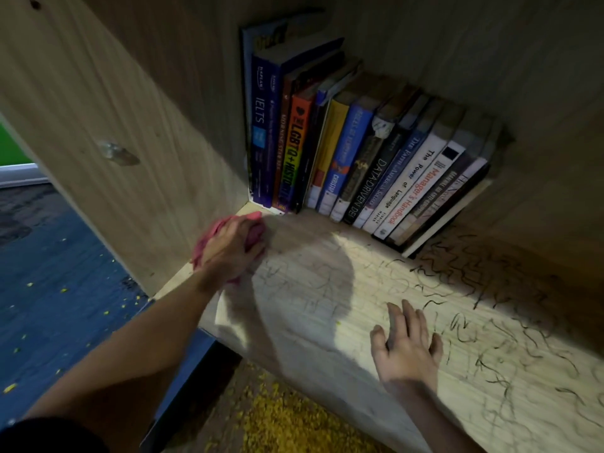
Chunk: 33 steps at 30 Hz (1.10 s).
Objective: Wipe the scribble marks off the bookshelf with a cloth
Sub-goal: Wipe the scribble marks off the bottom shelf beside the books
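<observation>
L hand (228, 248) bunches pink cloth (253, 235) at centre-left of frame, pressed on shelf board (313, 328) by the side wall, prob. for scrub pressure. R hand (407, 341) flat, fingers spread, holds nothing, likely bracing. Scribble marks (483, 308) thickest at right; books (359, 152) upper centre.

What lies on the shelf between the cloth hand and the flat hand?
Nothing stands there: between the left hand on the pink cloth and the right hand, the head view shows only shelf board with faint scribble marks.
</observation>
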### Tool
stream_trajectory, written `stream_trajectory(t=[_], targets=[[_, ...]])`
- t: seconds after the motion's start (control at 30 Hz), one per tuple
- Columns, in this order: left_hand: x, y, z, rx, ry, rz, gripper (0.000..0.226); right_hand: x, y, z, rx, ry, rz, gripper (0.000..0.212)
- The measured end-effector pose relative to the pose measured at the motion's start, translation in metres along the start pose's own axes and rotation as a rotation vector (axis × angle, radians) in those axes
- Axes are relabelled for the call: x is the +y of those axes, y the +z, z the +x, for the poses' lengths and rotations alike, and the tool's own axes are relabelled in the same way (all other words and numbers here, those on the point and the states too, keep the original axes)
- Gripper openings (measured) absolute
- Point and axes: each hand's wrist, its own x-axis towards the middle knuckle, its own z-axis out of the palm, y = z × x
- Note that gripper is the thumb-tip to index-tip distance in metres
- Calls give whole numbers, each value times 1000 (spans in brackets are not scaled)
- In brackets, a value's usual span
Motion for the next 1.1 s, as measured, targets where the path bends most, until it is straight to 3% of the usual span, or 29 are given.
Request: stream_trajectory(t=[0.17, 0.27, 0.37, 0.47, 0.53, 0.67, 0.77, 0.83, 0.87, 0.9, 0.97, 1.03, 1.1], targets=[[3, -21, -57, -90, -148, 77, 63, -2, -7, -3, -42, -15, 17, 70], [7, -29, -94, -83, -299, 109, 77, -2, -11, -6, -59, -22, 24, 56], [26, -27, -116, -57, -559, 57, 58, -4, -14, -7, -72, -24, 26, 54], [68, -20, -122, -81, -721, 23, 57, -4, -16, -7, -68, -30, 39, 54], [104, -6, -123, -135, -635, 36, 59, -5, -16, -6, -59, -36, 48, 54], [184, 19, -134, -365, -240, 15, 59, -2, -16, -7, -68, -59, 46, 55], [200, 17, -130, -488, -57, -288, 58, 1, -16, -6, -78, -81, 21, 55], [179, 1, -127, -329, -58, -509, 54, 2, -17, -4, -60, -76, 62, 52], [162, -9, -125, -175, -87, -492, 49, 2, -17, -4, -45, -72, 92, 50], [142, -17, -125, -8, -155, -421, 44, 1, -16, -3, -34, -71, 111, 50], [100, -28, -128, 210, -462, -245, 45, 1, -14, -4, -36, -67, 134, 52], [70, -33, -130, 213, -853, -212, 66, 2, -14, -5, -30, -65, 187, 60], [58, -31, -125, 97, -1075, -381, 86, 2, -20, -6, 39, -21, 327, 79]])
